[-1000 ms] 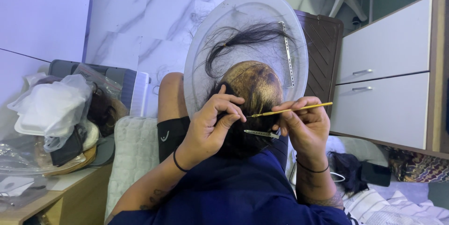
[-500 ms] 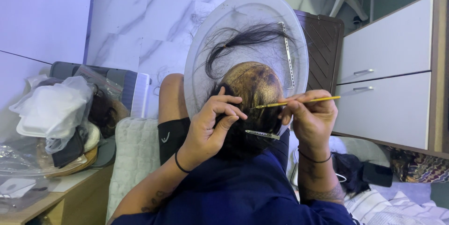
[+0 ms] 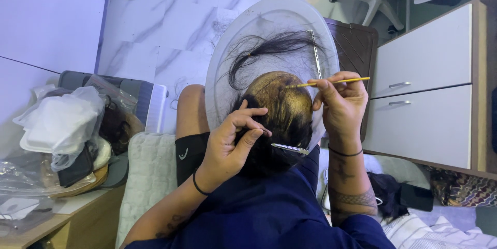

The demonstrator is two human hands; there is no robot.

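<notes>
Looking down through the head camera, we see a wig cap (image 3: 279,104) with dark hair stretched over a rounded form, resting against a white oval board (image 3: 228,47) on our lap. Our left hand (image 3: 230,143) is curled, its fingers (image 3: 253,112) bent and pressing a strand of dark hair against the side of the cap, so it is closed on hair and not on a tool. Our right hand (image 3: 341,106) is closed in a pinch around a thin yellow needle tool (image 3: 336,81), and its tip touches the golden lace near the top of the cap. A silver hair clip (image 3: 290,148) lies just below, holding hair aside.

We judge that the step in hand is working hair into the lace with the tool. The next move calls for a steady tip and for the left fingers keeping the strand tight and near.

To the left, a tabletop (image 3: 46,218) carries plastic bags (image 3: 57,119); to the right stands a white drawer cabinet (image 3: 429,88).
</notes>
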